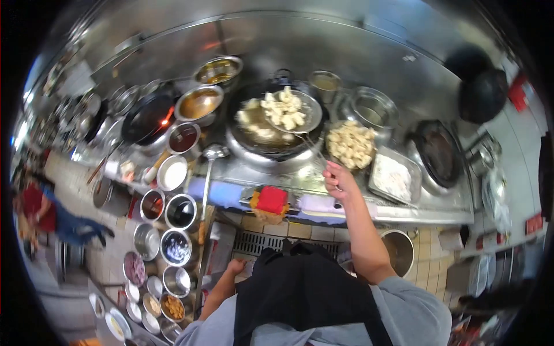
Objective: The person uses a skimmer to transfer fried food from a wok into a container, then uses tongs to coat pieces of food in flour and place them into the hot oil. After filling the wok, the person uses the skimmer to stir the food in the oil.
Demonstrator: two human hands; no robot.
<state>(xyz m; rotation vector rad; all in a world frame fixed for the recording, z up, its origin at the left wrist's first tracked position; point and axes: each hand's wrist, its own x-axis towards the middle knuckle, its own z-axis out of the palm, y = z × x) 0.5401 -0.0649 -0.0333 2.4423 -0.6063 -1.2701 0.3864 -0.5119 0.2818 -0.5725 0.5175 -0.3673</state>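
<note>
My right hand (340, 181) is closed round the thin handle of a round skimmer (312, 109). Pale, lumpy battered pieces (284, 108) lie heaped in the skimmer, which is over a wok (245, 144). More pale pieces float in the bubbling oil (254, 120) on the wok's left side. Just right of the wok, a bowl heaped with similar pale pieces (351, 144) stands beyond my right hand. A tray of white powder (393, 177) sits to the right of my forearm. Low beside my body is my left hand (236, 266), its fingers too small and partly hidden to read.
Bowls of dark sauce (183, 138) and brown liquid (199, 103) stand left of the wok. A ladle (216, 151) rests nearby, its long handle pointing toward me. Another wok (148, 120) is farther left, with flame showing. Several ingredient bowls line my left side. A person (43, 210) is at far left.
</note>
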